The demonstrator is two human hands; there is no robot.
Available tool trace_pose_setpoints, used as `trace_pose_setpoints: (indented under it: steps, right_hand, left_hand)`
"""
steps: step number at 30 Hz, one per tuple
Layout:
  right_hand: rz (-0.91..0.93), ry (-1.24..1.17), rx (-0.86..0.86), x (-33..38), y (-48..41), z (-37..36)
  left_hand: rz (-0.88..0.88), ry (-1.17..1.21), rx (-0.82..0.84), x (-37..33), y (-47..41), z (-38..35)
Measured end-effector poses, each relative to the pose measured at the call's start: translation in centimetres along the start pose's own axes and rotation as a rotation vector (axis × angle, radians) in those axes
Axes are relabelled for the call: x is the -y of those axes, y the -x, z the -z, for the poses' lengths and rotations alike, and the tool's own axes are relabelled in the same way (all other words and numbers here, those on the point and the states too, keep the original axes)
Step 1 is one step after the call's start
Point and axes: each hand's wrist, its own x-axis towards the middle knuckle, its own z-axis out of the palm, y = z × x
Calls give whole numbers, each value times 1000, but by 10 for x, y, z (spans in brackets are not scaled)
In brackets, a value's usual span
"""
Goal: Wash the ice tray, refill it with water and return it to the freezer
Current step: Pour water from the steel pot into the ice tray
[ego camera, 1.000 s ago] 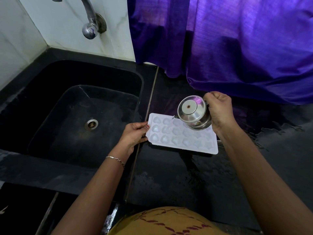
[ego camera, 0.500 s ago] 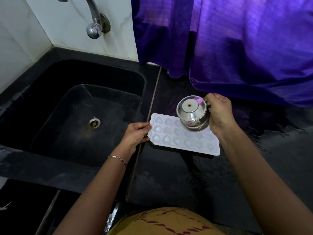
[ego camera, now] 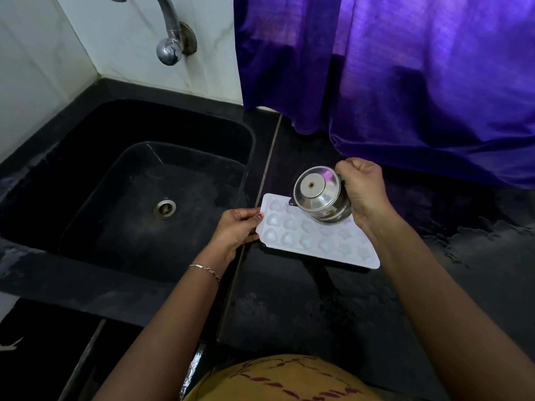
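A white ice tray [ego camera: 315, 241] with heart-shaped cells lies on the black counter just right of the sink. My left hand [ego camera: 236, 228] pinches the tray's left edge. My right hand [ego camera: 363, 192] grips the handle of a small steel jug [ego camera: 318, 198], tipped on its side over the tray's far left cells, its bottom facing me. A thin stream of water leaves the jug's lip onto the tray's far left corner. The cells look glossy with water.
The black sink [ego camera: 86, 169] with its drain [ego camera: 164, 208] is to the left, a chrome tap [ego camera: 170, 44] on the wall above it. A purple curtain [ego camera: 405, 82] hangs behind the wet counter [ego camera: 318, 308].
The jug has shifted slightly left along the tray's far row and tipped a bit more. My left hand keeps its hold on the tray's edge.
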Motion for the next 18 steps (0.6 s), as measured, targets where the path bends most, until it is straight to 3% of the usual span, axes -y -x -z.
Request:
trace_pose_setpoints:
  steps: [18]
  right_hand:
    - [62, 34, 7, 5, -1, -1]
  left_hand:
    - [12, -1, -13, 0, -1, -1]
